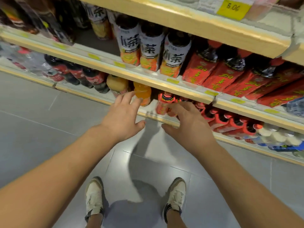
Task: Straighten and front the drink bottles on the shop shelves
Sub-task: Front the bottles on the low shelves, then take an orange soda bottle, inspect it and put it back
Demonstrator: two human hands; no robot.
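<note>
We hold our left hand spread open, orange bottle at its 1 o'clock, and our right hand open, red bottle at its 11 o'clock.

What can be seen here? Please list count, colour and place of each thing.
tea bottles: three in front, white-orange labels, middle shelf
red-label bottles: several, red, middle shelf, right
cola bottles: several, dark, lower shelf, left
orange bottle: one, orange, lower shelf
small red bottles: several, red, lower shelf, right
price tag: one, yellow, top shelf
shoes: two, white, floor
hands: two, bare; left hand by orange bottle, right hand by small red bottles
</note>
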